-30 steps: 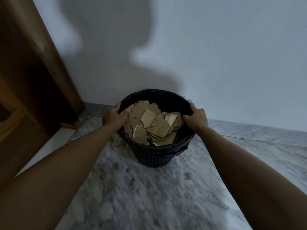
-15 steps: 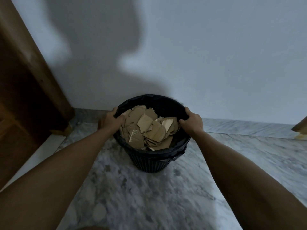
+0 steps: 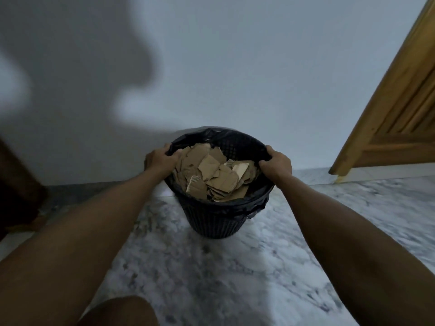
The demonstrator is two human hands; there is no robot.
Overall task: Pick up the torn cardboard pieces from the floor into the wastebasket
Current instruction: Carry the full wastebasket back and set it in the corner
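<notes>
Your left hand (image 3: pixel 160 160) is curled over the left side of the rim of the round black plastic mesh wastebasket (image 3: pixel 216 220), fingers hooked onto the edge where the thin black bin liner (image 3: pixel 255 209) folds over it. The basket sits straight ahead of you between both hands, upright on the grey-veined white marble floor (image 3: pixel 211 278) close to the pale painted wall (image 3: pixel 259 67). Neither hand is nearer; they hold opposite sides, so any lift or shift would be a balanced two-handed move along the line between your wrists.

Inside, the torn brown cardboard pieces (image 3: pixel 216 172) are heaped almost to the rim: flat, ragged-edged scraps, matte, a few showing corrugated ribbing, lying at loose angles over one another. They look light and likely to slide if you tilt the basket. No scraps show on the visible floor, so the collecting seems finished or nearly so.

Your right hand (image 3: pixel 275 164) grips the right side of the rim the same way, thumb on the near side and fingers wrapped over the crinkled liner. Further right, a varnished wooden panelled door (image 3: pixel 400 102) leans into view, well apart from the basket.
</notes>
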